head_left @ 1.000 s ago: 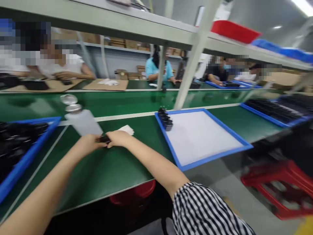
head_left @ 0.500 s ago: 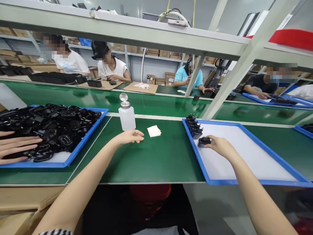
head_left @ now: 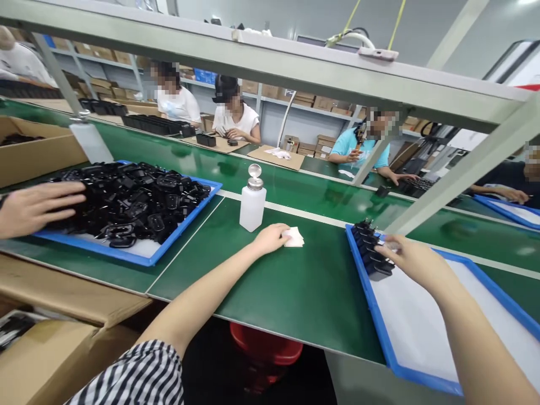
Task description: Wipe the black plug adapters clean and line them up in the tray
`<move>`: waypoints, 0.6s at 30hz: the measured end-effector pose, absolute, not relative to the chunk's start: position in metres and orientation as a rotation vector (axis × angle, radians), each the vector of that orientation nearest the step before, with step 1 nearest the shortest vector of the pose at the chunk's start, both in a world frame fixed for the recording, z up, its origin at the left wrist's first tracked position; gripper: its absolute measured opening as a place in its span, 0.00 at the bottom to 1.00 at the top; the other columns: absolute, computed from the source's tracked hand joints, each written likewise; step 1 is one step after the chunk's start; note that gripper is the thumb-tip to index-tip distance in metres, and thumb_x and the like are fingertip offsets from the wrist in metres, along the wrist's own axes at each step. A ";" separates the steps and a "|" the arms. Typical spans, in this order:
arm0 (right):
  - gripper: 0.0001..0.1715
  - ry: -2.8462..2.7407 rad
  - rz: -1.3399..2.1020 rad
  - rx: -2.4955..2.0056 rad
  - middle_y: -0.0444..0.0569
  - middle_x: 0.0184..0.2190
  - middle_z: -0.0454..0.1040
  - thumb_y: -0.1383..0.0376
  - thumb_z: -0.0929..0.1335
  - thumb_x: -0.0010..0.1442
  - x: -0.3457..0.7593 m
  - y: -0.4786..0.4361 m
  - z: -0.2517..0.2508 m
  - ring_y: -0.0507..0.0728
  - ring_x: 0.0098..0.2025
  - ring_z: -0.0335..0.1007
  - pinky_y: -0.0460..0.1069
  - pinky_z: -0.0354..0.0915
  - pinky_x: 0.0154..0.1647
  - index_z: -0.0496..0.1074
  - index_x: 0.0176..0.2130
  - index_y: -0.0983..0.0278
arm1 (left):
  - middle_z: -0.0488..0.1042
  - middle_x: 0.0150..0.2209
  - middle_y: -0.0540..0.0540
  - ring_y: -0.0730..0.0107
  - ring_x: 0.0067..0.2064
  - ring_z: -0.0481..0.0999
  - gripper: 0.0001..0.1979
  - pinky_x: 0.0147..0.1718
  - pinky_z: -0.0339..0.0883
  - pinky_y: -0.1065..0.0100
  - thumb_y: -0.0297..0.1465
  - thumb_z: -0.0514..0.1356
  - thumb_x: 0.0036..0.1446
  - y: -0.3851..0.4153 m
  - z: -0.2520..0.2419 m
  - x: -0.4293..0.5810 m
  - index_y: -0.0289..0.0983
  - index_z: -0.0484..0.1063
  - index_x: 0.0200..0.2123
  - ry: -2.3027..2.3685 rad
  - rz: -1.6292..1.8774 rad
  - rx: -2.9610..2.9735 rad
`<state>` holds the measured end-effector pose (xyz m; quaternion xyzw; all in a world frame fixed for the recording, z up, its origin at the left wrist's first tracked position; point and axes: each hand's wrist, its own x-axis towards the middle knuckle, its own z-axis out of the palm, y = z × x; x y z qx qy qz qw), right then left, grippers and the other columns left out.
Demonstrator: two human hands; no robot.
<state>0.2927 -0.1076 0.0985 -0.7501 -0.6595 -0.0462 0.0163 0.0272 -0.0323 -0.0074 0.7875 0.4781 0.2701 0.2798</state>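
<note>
My left hand (head_left: pixel 271 238) is at a small folded white cloth (head_left: pixel 295 237) lying on the green bench, its fingertips closed on the near-left edge. Just behind that hand stands a white pump bottle (head_left: pixel 252 208) with its metal lid tipped up. On the right, my right hand (head_left: pixel 411 259) hovers over a row of black plug adapters (head_left: pixel 373 253) along the left side of a blue-rimmed tray (head_left: pixel 382 332). Its thumb and fingers are apart beside the adapters, with nothing seen held between them.
Another person's hand (head_left: pixel 46 208) reaches over a blue tray (head_left: pixel 147 260) heaped with black plastic parts (head_left: pixel 139 197). Cardboard boxes (head_left: pixel 50 349) stand below at left. A slanted metal post (head_left: pixel 447 174) rises behind the right tray. Several co-workers sit across the bench.
My left hand has moved right onto the cloth. The adapter my right hand held now stands in the row, and the fingers have come off it. The view has turned left.
</note>
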 end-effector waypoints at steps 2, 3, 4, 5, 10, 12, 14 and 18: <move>0.12 -2.187 -0.039 -2.155 0.49 0.25 0.70 0.57 0.62 0.48 0.262 -0.082 0.101 0.60 0.30 0.65 0.50 0.58 0.28 0.65 0.32 0.62 | 0.52 0.53 0.43 0.61 0.54 0.49 0.23 0.50 0.41 0.55 0.38 0.48 0.49 -0.033 -0.011 0.038 0.35 0.56 0.49 1.245 0.577 2.287; 0.10 -2.239 0.044 -2.069 0.49 0.25 0.69 0.58 0.63 0.47 0.246 -0.066 0.097 0.60 0.31 0.65 0.50 0.57 0.29 0.65 0.29 0.62 | 0.48 0.55 0.43 0.59 0.55 0.45 0.25 0.50 0.37 0.50 0.40 0.47 0.50 -0.033 -0.013 0.043 0.36 0.52 0.51 1.244 0.478 2.340; 0.09 -2.253 0.151 -1.991 0.49 0.25 0.69 0.59 0.65 0.45 0.231 -0.049 0.090 0.60 0.32 0.64 0.49 0.57 0.29 0.65 0.26 0.63 | 0.44 0.56 0.43 0.58 0.56 0.42 0.27 0.49 0.33 0.47 0.41 0.46 0.49 -0.033 -0.016 0.047 0.36 0.50 0.52 1.256 0.388 2.360; 0.08 -2.212 0.279 -1.949 0.49 0.25 0.69 0.61 0.66 0.43 0.217 -0.033 0.080 0.60 0.32 0.64 0.49 0.57 0.29 0.65 0.23 0.64 | 0.42 0.56 0.42 0.57 0.56 0.40 0.29 0.48 0.31 0.44 0.43 0.46 0.49 -0.032 -0.018 0.049 0.36 0.47 0.53 1.270 0.322 2.367; 0.10 -2.105 0.552 -1.806 0.48 0.24 0.69 0.64 0.59 0.51 0.180 0.022 0.022 0.51 0.22 0.64 0.44 0.58 0.23 0.65 0.27 0.67 | 0.40 0.56 0.43 0.59 0.57 0.38 0.30 0.48 0.33 0.45 0.44 0.43 0.50 -0.032 -0.025 0.048 0.36 0.45 0.53 1.312 0.374 2.369; 0.13 -2.072 0.654 -1.731 0.48 0.24 0.68 0.64 0.57 0.53 0.182 0.026 0.005 0.49 0.20 0.63 0.43 0.58 0.21 0.65 0.29 0.68 | 0.43 0.56 0.42 0.61 0.56 0.41 0.27 0.49 0.40 0.50 0.40 0.41 0.52 -0.030 -0.024 0.045 0.34 0.46 0.53 1.392 0.474 2.323; 0.14 -2.054 0.741 -1.653 0.48 0.24 0.68 0.64 0.56 0.53 0.188 0.027 -0.004 0.48 0.20 0.62 0.43 0.58 0.21 0.66 0.30 0.69 | 0.49 0.54 0.40 0.63 0.55 0.47 0.23 0.49 0.46 0.57 0.35 0.41 0.53 -0.027 -0.023 0.042 0.31 0.50 0.52 1.501 0.551 2.276; 0.12 -2.050 0.898 -1.523 0.46 0.24 0.68 0.62 0.60 0.48 0.199 0.027 -0.010 0.49 0.22 0.61 0.43 0.58 0.22 0.67 0.28 0.68 | 0.56 0.51 0.38 0.62 0.53 0.52 0.20 0.50 0.47 0.62 0.29 0.42 0.52 -0.020 -0.026 0.039 0.28 0.56 0.48 1.608 0.571 2.250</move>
